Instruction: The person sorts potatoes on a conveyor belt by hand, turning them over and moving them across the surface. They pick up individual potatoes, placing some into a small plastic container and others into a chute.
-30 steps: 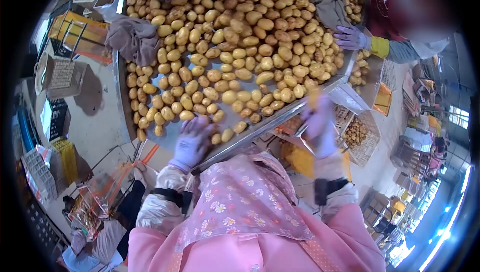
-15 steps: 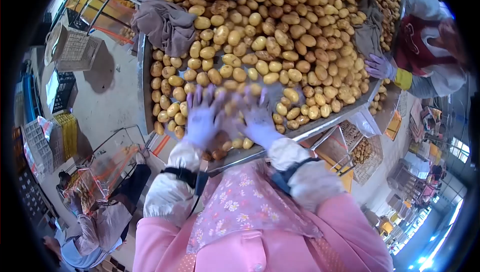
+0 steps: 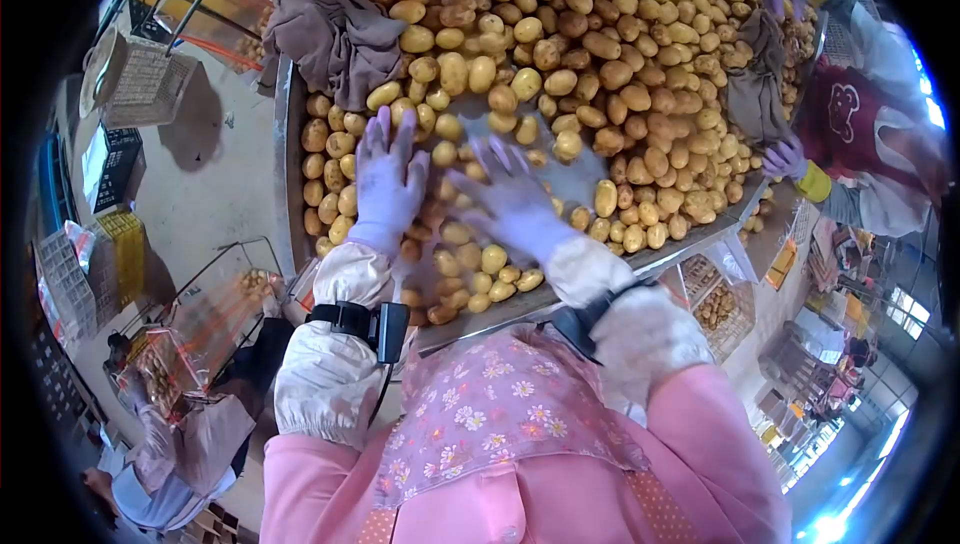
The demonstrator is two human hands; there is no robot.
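Yellow-brown potatoes (image 3: pixel 640 94) lie heaped over a metal-edged sorting table (image 3: pixel 575 176). My left hand (image 3: pixel 388 184), in a lavender glove, rests palm down over potatoes on the left side, its fingers stretched out and holding nothing. To its right, my right hand (image 3: pixel 512 206), gloved the same way, is spread and slightly blurred, its fingers among the potatoes in the middle. A smaller group of potatoes (image 3: pixel 480 279) lies by the near edge, between and below my wrists. Part of the grey tabletop shows beyond my right hand.
A brown cloth (image 3: pixel 335 39) lies on the table's left corner, another cloth (image 3: pixel 757 84) on the right. A co-worker's gloved hand (image 3: pixel 785 159) touches the right edge. Another person (image 3: pixel 190 444) works at lower left beside potato bags. A wicker basket (image 3: pixel 150 84) stands left.
Both hands have shifted apart from a closer position, my left one slightly to the left. Several potatoes have come toward the near edge, and more tabletop shows. The co-worker's far hand has moved right.
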